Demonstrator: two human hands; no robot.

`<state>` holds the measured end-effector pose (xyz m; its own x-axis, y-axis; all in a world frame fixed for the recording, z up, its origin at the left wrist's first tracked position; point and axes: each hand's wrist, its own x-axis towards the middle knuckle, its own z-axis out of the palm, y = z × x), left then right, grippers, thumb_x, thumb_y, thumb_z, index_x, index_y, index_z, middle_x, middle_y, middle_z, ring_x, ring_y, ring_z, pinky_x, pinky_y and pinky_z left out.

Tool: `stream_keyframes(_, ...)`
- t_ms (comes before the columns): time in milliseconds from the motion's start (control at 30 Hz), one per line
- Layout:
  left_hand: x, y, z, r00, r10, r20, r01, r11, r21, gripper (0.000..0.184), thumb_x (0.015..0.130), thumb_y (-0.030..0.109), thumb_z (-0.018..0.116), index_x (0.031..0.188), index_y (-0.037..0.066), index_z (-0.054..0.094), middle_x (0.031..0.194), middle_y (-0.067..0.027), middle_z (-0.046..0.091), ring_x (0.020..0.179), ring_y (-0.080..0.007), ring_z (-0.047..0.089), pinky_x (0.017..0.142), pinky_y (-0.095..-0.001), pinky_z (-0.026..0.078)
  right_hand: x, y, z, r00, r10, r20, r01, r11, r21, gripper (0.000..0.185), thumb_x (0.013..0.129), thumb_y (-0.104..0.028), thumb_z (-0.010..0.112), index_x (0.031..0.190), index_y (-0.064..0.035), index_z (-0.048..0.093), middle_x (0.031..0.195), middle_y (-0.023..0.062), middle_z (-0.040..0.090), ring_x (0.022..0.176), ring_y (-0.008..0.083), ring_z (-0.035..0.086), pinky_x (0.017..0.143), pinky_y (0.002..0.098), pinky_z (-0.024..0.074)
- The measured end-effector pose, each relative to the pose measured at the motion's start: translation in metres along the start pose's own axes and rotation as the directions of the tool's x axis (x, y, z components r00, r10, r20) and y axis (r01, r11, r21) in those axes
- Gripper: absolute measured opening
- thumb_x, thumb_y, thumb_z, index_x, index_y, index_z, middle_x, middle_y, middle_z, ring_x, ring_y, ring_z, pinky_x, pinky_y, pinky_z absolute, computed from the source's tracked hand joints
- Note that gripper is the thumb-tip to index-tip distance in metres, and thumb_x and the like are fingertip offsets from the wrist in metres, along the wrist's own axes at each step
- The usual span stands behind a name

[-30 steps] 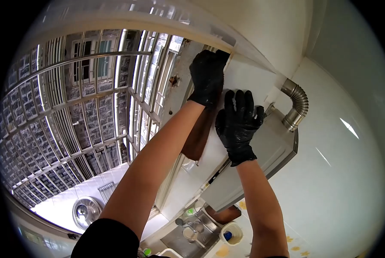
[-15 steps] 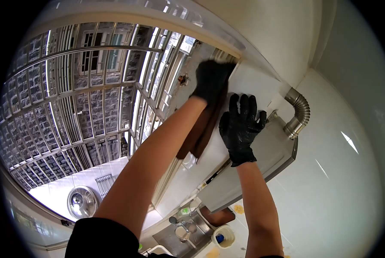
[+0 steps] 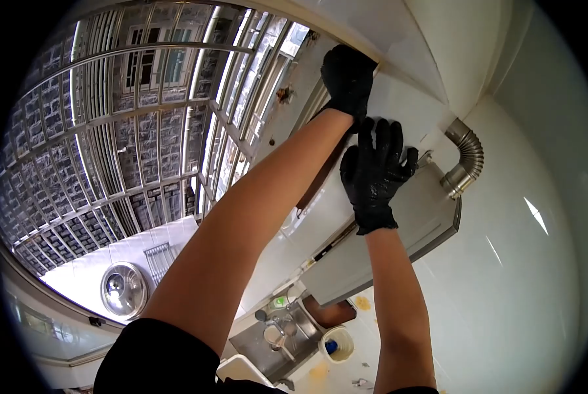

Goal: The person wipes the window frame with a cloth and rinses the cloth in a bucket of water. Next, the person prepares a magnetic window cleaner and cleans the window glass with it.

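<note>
My left hand (image 3: 348, 79), in a black glove, is up at the top corner of the window opening. Its fingers are closed, and from it hangs a dark brown cloth (image 3: 321, 176), mostly covered by my forearm. The cloth lies along the window's inner edge. Just below and to the right, my right hand (image 3: 376, 177), also gloved in black and shiny with wet, rests on the white wall (image 3: 409, 98) with its fingers stretched out. Nothing shows in its grasp.
A grey range hood (image 3: 399, 230) with a ribbed metal duct (image 3: 468, 157) is at the right. Metal window bars (image 3: 136, 118) fill the left. Below are a sink (image 3: 251, 348), a pale bucket (image 3: 343, 351) and a round metal lid (image 3: 123, 289).
My left hand has moved up and slightly right with the brown cloth, of which less shows now. My right hand keeps its place on the wall while the view has shifted a little.
</note>
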<state>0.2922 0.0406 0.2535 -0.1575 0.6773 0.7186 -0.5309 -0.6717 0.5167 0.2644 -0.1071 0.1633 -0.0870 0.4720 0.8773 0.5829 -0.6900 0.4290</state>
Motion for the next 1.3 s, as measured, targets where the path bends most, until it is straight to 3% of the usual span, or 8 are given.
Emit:
stream_keyframes(300,-0.022,-0.022,-0.033,0.866,0.5,0.027,-0.483,0.848,-0.218,0.02,0.076,0.007,0.059,0.094,0.009,0.067,0.08,-0.0145,0.059,0.079,-0.0337,0.057,0.066,-0.0435,0.046,-0.006,0.0,0.007,0.999,-0.007,-0.053,0.004,0.998,-0.062,0.051,0.076,-0.033,0.059,0.125,-0.0203,0.055,0.13,0.0046,0.049,0.129,0.0233,0.038,0.101,0.0499,0.0205)
stream_keyframes(400,-0.012,-0.014,-0.055,0.724,0.658,0.207,-0.685,0.723,0.096,0.033,0.077,0.002,0.057,0.108,0.011,0.063,0.082,-0.0121,0.058,0.078,-0.0319,0.057,0.066,-0.0404,0.046,-0.005,-0.001,0.01,0.99,-0.034,-0.14,0.03,0.999,-0.035,0.049,0.071,-0.027,0.063,0.119,-0.0158,0.058,0.124,0.0058,0.051,0.124,0.0241,0.043,0.097,0.0522,0.0269)
stream_keyframes(600,-0.037,-0.024,-0.066,0.897,0.316,0.309,-0.324,0.946,-0.025,0.042,0.085,0.006,0.05,0.125,0.017,0.056,0.08,-0.0184,0.054,0.071,-0.0353,0.057,0.062,-0.0446,0.046,-0.006,-0.003,0.018,0.979,-0.093,-0.18,0.073,0.991,-0.114,0.049,0.07,-0.029,0.063,0.118,-0.0196,0.058,0.122,0.002,0.052,0.123,0.0214,0.042,0.095,0.0488,0.0266)
stream_keyframes(833,-0.164,-0.098,-0.165,0.748,0.083,0.659,-0.344,0.897,0.278,0.046,0.081,0.0,0.057,0.125,0.012,0.055,0.088,-0.012,0.058,0.086,-0.0227,0.059,0.07,-0.0305,0.047,-0.008,-0.003,0.026,0.957,-0.211,-0.198,0.168,0.962,-0.215,0.041,0.072,-0.031,0.063,0.113,-0.0216,0.063,0.116,0.0014,0.059,0.114,0.0211,0.049,0.086,0.0474,0.0351)
stream_keyframes(900,-0.212,-0.123,-0.189,0.765,-0.258,0.591,0.339,0.94,-0.028,0.04,0.087,0.005,0.05,0.126,0.013,0.054,0.092,-0.0108,0.061,0.087,-0.0208,0.06,0.072,-0.0303,0.048,-0.011,-0.002,0.029,0.926,-0.292,-0.237,0.252,0.95,-0.186,0.04,0.073,-0.026,0.065,0.113,-0.0188,0.064,0.114,0.0066,0.058,0.109,0.0251,0.052,0.084,0.0441,0.0389)
stream_keyframes(967,-0.246,-0.145,-0.211,0.568,-0.523,0.635,0.816,0.458,-0.353,0.035,0.094,0.01,0.043,0.128,0.015,0.054,0.096,-0.0096,0.063,0.088,-0.0189,0.06,0.074,-0.0301,0.048,-0.011,0.002,0.035,0.893,-0.366,-0.261,0.349,0.931,-0.109,0.038,0.075,-0.021,0.068,0.112,-0.015,0.064,0.112,0.0107,0.057,0.105,0.0278,0.053,0.085,0.0412,0.0414)
stream_keyframes(1067,-0.275,-0.175,-0.254,0.586,-0.352,0.73,0.216,0.936,0.278,0.034,0.097,0.017,0.04,0.128,0.019,0.054,0.102,-0.0096,0.064,0.09,-0.0207,0.061,0.077,-0.0296,0.048,-0.011,-0.006,0.03,0.892,-0.418,-0.174,0.38,0.9,-0.213,0.035,0.076,-0.019,0.069,0.11,-0.0123,0.064,0.105,0.0084,0.063,0.101,0.0254,0.058,0.083,0.0391,0.047)
stream_keyframes(1300,-0.338,-0.235,-0.311,0.464,-0.505,0.728,0.69,0.722,0.06,0.035,0.093,0.016,0.048,0.125,0.024,0.058,0.099,-0.0083,0.065,0.087,-0.0237,0.06,0.075,-0.032,0.049,-0.005,-0.007,0.034,0.826,-0.563,-0.017,0.521,0.775,-0.357,0.027,0.08,-0.01,0.065,0.106,-0.0046,0.066,0.102,0.0096,0.067,0.097,0.025,0.061,0.087,0.0349,0.0476)
